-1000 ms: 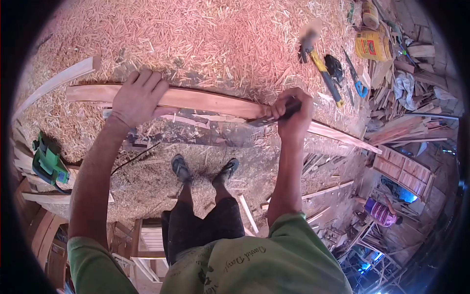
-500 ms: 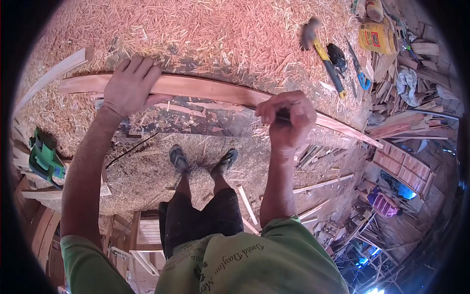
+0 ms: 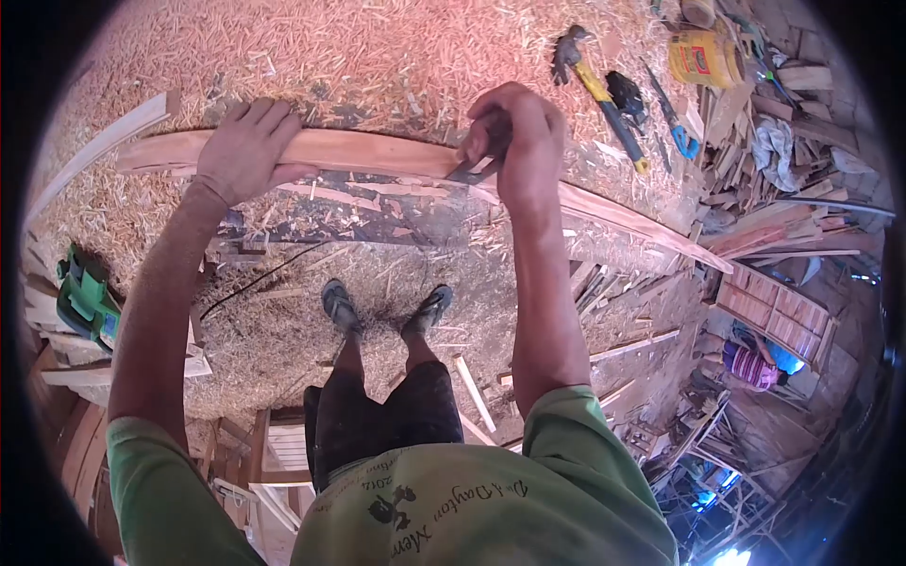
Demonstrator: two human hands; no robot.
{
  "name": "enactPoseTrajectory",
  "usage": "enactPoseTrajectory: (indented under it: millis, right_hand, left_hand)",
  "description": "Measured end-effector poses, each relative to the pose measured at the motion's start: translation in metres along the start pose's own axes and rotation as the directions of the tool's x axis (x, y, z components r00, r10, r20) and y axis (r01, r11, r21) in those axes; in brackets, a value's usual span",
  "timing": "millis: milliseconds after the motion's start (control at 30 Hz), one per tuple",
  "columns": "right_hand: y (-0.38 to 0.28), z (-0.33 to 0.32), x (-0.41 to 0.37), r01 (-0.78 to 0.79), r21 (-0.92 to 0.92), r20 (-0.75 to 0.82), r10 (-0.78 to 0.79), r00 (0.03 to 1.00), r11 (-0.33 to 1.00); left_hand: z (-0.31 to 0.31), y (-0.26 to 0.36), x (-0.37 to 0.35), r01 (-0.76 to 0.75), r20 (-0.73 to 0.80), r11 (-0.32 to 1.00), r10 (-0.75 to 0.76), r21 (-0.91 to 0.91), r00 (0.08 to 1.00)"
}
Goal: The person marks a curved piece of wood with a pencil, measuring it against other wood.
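A long curved wooden strip (image 3: 377, 151) runs across the work surface in front of me. My left hand (image 3: 247, 151) bears down on it near its left end, fingers reaching over the far edge and thumb along the near side. Farther right, my right hand (image 3: 514, 137) is closed around a dark flat tool (image 3: 477, 172). The tool's lower end meets the strip; most of it is hidden in my fist, so its exact kind does not show. Thin shavings (image 3: 377, 189) lie along the near edge of the strip.
Wood shavings (image 3: 377, 57) cover the surface. Beyond my right hand lie a claw hammer (image 3: 601, 94), a blue-handled saw (image 3: 672, 118) and a yellow bucket (image 3: 703, 58). A green power tool (image 3: 85, 297) sits at left. Another person (image 3: 750, 366) is at far right.
My right hand has moved left and away from me along the strip, and the dark tool now shows below its fingers. My left hand stays on the strip.
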State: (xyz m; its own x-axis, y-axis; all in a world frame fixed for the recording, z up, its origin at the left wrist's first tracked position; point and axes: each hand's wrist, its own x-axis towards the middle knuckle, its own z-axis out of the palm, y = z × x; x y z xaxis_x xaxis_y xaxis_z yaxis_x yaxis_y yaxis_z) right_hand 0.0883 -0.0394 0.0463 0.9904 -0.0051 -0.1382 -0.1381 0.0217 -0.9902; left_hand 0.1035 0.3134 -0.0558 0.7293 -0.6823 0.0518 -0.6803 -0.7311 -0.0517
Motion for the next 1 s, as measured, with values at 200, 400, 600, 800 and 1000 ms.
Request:
enactPoseTrajectory:
  millis: [200, 400, 600, 800, 1000]
  right_hand:
    - [0.022, -0.008, -0.044, 0.241, -0.064, 0.02, -0.24, 0.97, 0.968]
    - [0.044, -0.008, -0.008, -0.069, 0.046, -0.197, 0.076, 0.977, 0.997]
    - [0.022, 0.0, -0.038, 0.123, 0.105, -0.168, -0.104, 0.98, 0.987]
    - [0.015, 0.012, -0.041, 0.265, 0.051, -0.078, -0.26, 0.962, 0.963]
    - [0.011, 0.024, -0.044, 0.175, 0.041, -0.091, -0.171, 0.981, 0.984]
  left_hand:
    - [-0.011, 0.011, -0.002, 0.053, 0.042, 0.999, -0.053, 0.001, 0.998]
    - [0.016, 0.01, -0.011, 0.001, -0.033, 0.999, 0.0, 0.044, 0.999]
    - [0.001, 0.004, -0.007, 0.018, -0.031, 0.999, -0.019, -0.03, 0.999]
    - [-0.003, 0.005, -0.006, 0.024, -0.04, 1.0, -0.024, -0.019, 0.999]
    - [0.003, 0.006, -0.007, 0.02, -0.071, 0.999, -0.023, -0.036, 0.997]
